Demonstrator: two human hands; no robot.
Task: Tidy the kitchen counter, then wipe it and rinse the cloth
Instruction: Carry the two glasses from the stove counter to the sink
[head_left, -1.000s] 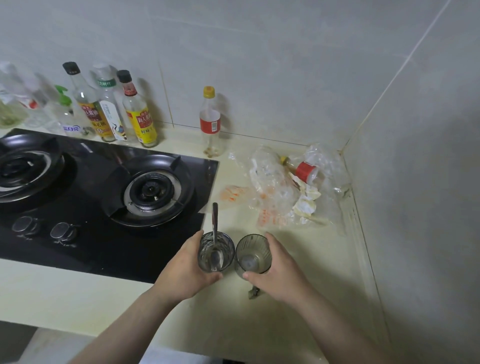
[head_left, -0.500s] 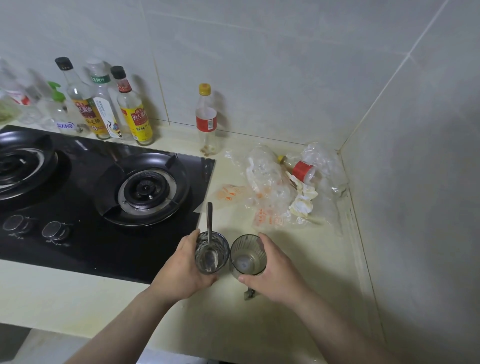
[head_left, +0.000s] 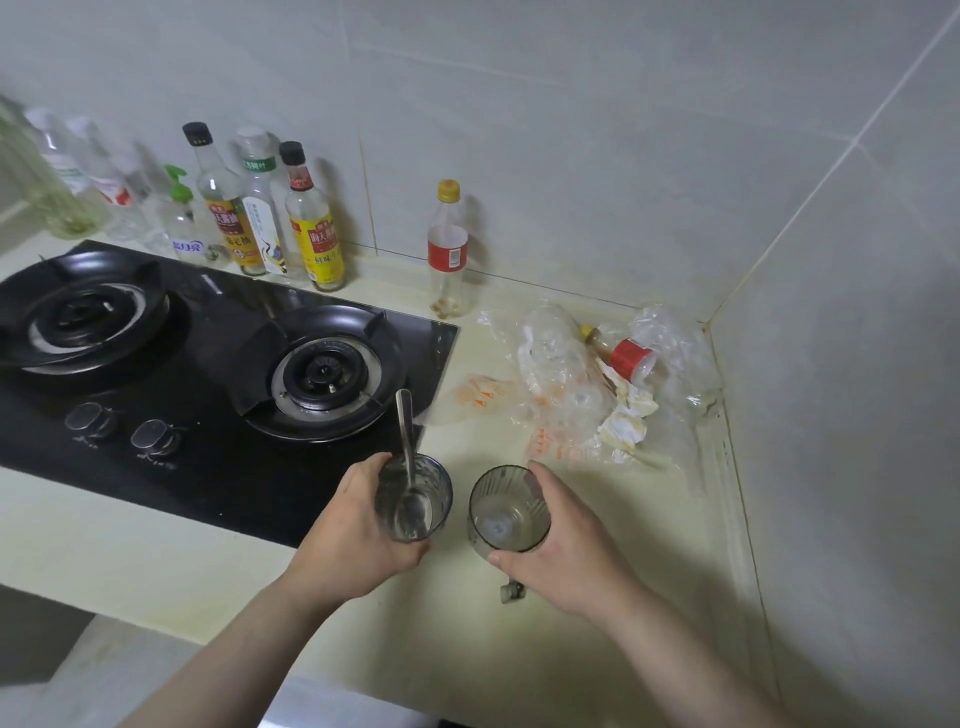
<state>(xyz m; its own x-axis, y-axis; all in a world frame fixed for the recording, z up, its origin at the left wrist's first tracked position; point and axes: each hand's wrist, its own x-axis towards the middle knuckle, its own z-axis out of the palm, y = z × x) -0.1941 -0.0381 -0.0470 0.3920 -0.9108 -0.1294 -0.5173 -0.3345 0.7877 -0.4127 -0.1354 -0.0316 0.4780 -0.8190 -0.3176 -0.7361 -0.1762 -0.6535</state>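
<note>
Just right of the stove (head_left: 208, 374), at its front corner, the left hand (head_left: 358, 535) is wrapped round a glass (head_left: 413, 499) with a spoon (head_left: 406, 441) standing in it, and the right hand (head_left: 566, 551) grasps a second glass (head_left: 509, 512) beside it, both over the counter (head_left: 597, 649). The tidying looks barely begun: a heap of plastic wrappers (head_left: 571, 384) lies further right of the stove, bottles (head_left: 260, 218) stand behind it, and a small object (head_left: 511, 591) lies under the right hand. Wiping and rinsing are yet to do, and nothing to wipe with is in view
</note>
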